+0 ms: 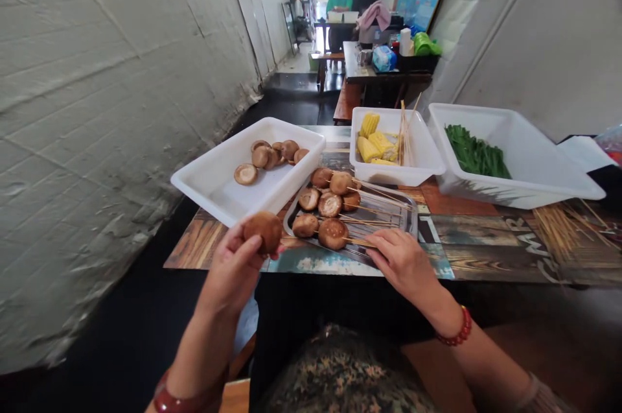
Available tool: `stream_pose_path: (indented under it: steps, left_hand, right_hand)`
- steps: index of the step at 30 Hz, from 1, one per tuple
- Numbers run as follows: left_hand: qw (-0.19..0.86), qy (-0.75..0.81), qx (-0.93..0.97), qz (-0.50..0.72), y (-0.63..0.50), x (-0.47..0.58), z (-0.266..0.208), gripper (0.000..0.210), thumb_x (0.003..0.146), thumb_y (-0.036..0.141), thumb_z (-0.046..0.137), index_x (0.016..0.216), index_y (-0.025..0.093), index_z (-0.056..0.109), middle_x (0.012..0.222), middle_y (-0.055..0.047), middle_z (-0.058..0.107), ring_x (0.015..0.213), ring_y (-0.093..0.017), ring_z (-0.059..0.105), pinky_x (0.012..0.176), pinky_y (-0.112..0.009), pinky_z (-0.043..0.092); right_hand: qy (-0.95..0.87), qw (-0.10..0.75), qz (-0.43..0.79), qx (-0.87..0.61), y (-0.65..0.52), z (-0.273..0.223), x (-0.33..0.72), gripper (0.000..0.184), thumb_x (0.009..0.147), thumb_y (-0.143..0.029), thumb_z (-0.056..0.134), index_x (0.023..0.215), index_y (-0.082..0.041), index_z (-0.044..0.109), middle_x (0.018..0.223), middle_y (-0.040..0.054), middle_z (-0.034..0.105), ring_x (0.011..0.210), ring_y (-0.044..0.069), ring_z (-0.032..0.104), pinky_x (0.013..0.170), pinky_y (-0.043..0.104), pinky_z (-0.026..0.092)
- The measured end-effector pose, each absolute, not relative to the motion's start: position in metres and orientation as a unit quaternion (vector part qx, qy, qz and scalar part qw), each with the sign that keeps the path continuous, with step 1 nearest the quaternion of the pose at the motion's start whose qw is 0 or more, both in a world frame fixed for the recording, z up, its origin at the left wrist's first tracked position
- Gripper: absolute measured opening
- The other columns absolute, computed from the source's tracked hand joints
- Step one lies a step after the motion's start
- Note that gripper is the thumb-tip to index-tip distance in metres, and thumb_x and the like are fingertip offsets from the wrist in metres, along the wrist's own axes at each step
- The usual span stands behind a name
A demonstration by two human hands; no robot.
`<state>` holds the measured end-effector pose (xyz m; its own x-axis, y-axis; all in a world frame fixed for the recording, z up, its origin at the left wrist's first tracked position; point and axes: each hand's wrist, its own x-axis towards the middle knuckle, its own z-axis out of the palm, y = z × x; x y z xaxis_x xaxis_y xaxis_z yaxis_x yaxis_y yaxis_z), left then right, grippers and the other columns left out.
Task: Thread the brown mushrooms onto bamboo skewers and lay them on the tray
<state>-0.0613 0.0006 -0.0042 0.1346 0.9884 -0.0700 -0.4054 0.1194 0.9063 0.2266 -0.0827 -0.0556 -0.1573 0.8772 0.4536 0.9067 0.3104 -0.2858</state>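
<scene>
My left hand (238, 256) pinches a brown mushroom cap (263, 232) near the table's front edge. To the right, my right hand (399, 265) has its fingers closed on the stick end of a mushroom skewer (357, 242), whose two mushrooms lie at the front of a metal tray (414, 222). Behind them in that tray rest several more skewered mushrooms (330, 204), sticks pointing right. Loose mushrooms (245, 174) sit in a white tub (208, 183) at the left.
A white tub (389, 174) holds corn pieces (378, 145) and upright sticks (404, 134). Right of it, another tub (534, 189) contains green leaves (479, 153). Loose bamboo sticks (558, 238) lie at the table's right. A person in green (339, 1) sits at a far table.
</scene>
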Motion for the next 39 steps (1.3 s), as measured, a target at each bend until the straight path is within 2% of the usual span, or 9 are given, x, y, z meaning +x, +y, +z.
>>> stream_pose_path:
  steps: [4,6,12,21,23,26,30,36,39]
  left_hand:
    - [0.702,0.397,0.358,0.471,-0.022,-0.05,-0.037,0.049,0.069,0.029,0.083,0.113,0.019,0.062,0.096,-0.007,0.072,0.066,-0.019,0.07,0.058,-0.026,0.054]
    - [0.71,0.399,0.35,0.463,-0.023,-0.047,-0.048,0.049,0.07,0.029,0.083,0.113,0.019,0.061,0.097,-0.006,0.071,0.065,-0.018,0.07,0.056,-0.025,0.052]
    - [0.71,0.389,0.335,0.482,-0.015,-0.046,-0.06,0.049,0.071,0.029,0.083,0.114,0.02,0.06,0.101,-0.005,0.07,0.069,-0.016,0.069,0.061,-0.028,0.056]
    - [0.716,0.38,0.314,0.494,-0.016,-0.049,-0.066,0.05,0.069,0.028,0.084,0.112,0.018,0.058,0.098,-0.005,0.069,0.073,-0.017,0.069,0.068,-0.032,0.059]
    - [0.717,0.379,0.311,0.495,-0.016,-0.05,-0.067,0.051,0.07,0.027,0.084,0.112,0.018,0.058,0.098,-0.005,0.069,0.073,-0.017,0.069,0.068,-0.033,0.059]
    - [0.719,0.375,0.307,0.498,-0.017,-0.05,-0.068,0.05,0.07,0.027,0.084,0.111,0.018,0.058,0.097,-0.003,0.07,0.071,-0.017,0.069,0.068,-0.032,0.059]
    - [0.719,0.375,0.306,0.499,-0.018,-0.051,-0.068,0.048,0.071,0.027,0.083,0.111,0.02,0.057,0.096,-0.003,0.071,0.071,-0.018,0.07,0.069,-0.032,0.058]
    - [0.728,0.364,0.337,0.473,-0.018,-0.051,-0.065,0.053,0.071,0.028,0.083,0.112,0.022,0.05,0.1,-0.007,0.073,0.072,-0.021,0.072,0.055,-0.024,0.049]
    - [0.728,0.356,0.359,0.464,-0.018,-0.051,-0.063,0.051,0.073,0.027,0.081,0.109,0.023,0.046,0.106,-0.01,0.073,0.075,-0.022,0.073,0.053,-0.022,0.046]
  right_hand:
    - [-0.764,0.236,-0.019,-0.6,-0.076,-0.062,0.22,0.024,0.101,-0.022,0.048,0.099,-0.018,0.071,0.086,0.0085,0.07,0.077,0.024,0.066,0.07,0.036,0.052]
    - [-0.761,0.26,-0.007,-0.594,-0.074,-0.062,0.219,0.027,0.102,-0.021,0.044,0.099,-0.018,0.071,0.084,0.0079,0.071,0.075,0.022,0.068,0.068,0.034,0.052]
    - [-0.729,0.376,0.016,-0.572,-0.073,-0.055,0.227,0.022,0.101,-0.019,0.048,0.107,-0.02,0.069,0.099,0.0072,0.075,0.093,0.02,0.071,0.082,0.032,0.055]
    - [-0.662,0.435,-0.09,-0.604,-0.055,-0.032,0.238,0.016,0.098,-0.022,0.056,0.098,-0.021,0.072,0.087,0.0043,0.075,0.079,0.019,0.069,0.072,0.03,0.053]
    - [-0.667,0.416,-0.136,-0.603,-0.05,-0.029,0.236,0.017,0.098,-0.022,0.055,0.1,-0.02,0.072,0.085,0.0053,0.074,0.078,0.019,0.067,0.073,0.03,0.051]
    - [-0.7,0.329,-0.207,-0.599,-0.043,-0.032,0.23,0.016,0.098,-0.022,0.056,0.093,-0.019,0.072,0.078,0.0054,0.071,0.075,0.02,0.063,0.071,0.031,0.045]
    - [-0.752,0.22,-0.191,-0.591,-0.036,-0.042,0.227,0.025,0.099,-0.024,0.054,0.079,-0.021,0.069,0.076,0.0052,0.068,0.076,0.021,0.058,0.07,0.033,0.037]
    - [-0.751,0.201,-0.162,-0.607,-0.03,-0.045,0.229,0.023,0.098,-0.024,0.054,0.081,-0.022,0.069,0.079,0.0059,0.067,0.08,0.023,0.056,0.071,0.036,0.036]
    - [-0.752,0.219,-0.148,-0.604,-0.035,-0.041,0.226,0.015,0.096,-0.021,0.057,0.1,-0.022,0.07,0.094,0.0074,0.071,0.091,0.025,0.058,0.078,0.038,0.04]
